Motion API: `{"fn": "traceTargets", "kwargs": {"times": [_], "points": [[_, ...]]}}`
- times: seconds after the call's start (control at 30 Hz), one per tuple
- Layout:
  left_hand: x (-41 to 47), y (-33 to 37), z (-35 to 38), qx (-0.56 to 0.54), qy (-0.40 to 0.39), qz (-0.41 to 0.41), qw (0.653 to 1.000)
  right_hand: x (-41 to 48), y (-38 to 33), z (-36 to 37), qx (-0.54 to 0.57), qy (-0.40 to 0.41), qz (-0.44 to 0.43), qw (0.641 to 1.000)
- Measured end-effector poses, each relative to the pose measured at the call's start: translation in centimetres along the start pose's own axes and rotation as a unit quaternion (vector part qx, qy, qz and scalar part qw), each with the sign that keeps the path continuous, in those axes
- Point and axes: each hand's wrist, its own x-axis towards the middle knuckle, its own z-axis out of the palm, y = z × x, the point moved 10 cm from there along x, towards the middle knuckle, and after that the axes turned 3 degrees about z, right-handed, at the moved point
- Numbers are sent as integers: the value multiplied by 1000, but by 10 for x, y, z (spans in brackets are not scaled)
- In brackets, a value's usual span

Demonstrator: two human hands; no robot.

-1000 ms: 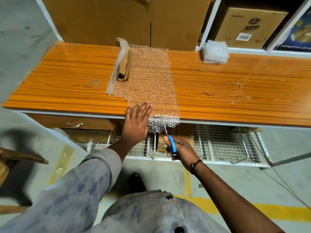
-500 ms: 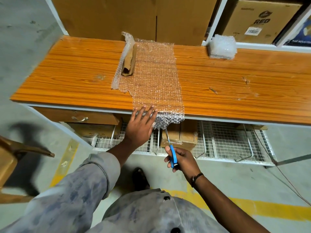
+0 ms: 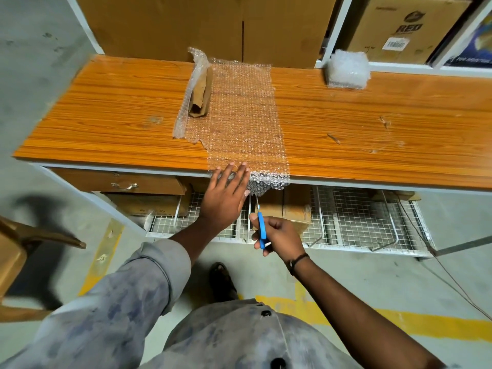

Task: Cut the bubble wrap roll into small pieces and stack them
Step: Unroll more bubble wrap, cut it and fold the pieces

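Flatly, left hand (image 3: 225, 195) presses bubble wrap (image 3: 245, 121) with straight fingers; right hand (image 3: 279, 233) grips scissors (image 3: 261, 225).

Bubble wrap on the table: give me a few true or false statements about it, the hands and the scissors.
1. The left hand lies flat on the bubble wrap at the table's front edge. True.
2. The right hand holds red scissors. False: the handles are blue.
3. The scissors point up at the bubble wrap's overhanging end. True.
4. The stack sits at the table's left end. False: it sits at the back, right of the bubble wrap.
5. The bubble wrap lies wholly on the table. False: its near end hangs over the front edge.
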Motion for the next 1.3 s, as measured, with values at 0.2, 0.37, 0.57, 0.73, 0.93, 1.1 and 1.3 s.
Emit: {"fn": "traceTargets", "kwargs": {"times": [0.2,0.37,0.57,0.73,0.93,1.1,1.3], "points": [[-2,1,0,6,7,-1,1000,12,-15,4,-14,1,-11,1000],[-2,1,0,7,11,3,1000,17,-19,4,-6,13,-21,1000],[0,2,0,9,28,8,1000,17,-20,4,8,32,-23,999],[-2,1,2,1,23,13,1000,20,-20,3,39,31,-17,999],[-4,-2,-1,-50,40,15,998,24,-22,3,30,45,-13,998],[-5,-2,-3,-71,31,16,997,21,-28,-2,29,60,-31,997],[-7,-4,-5,-79,32,28,996,22,-36,3,25,49,-38,998]]}}
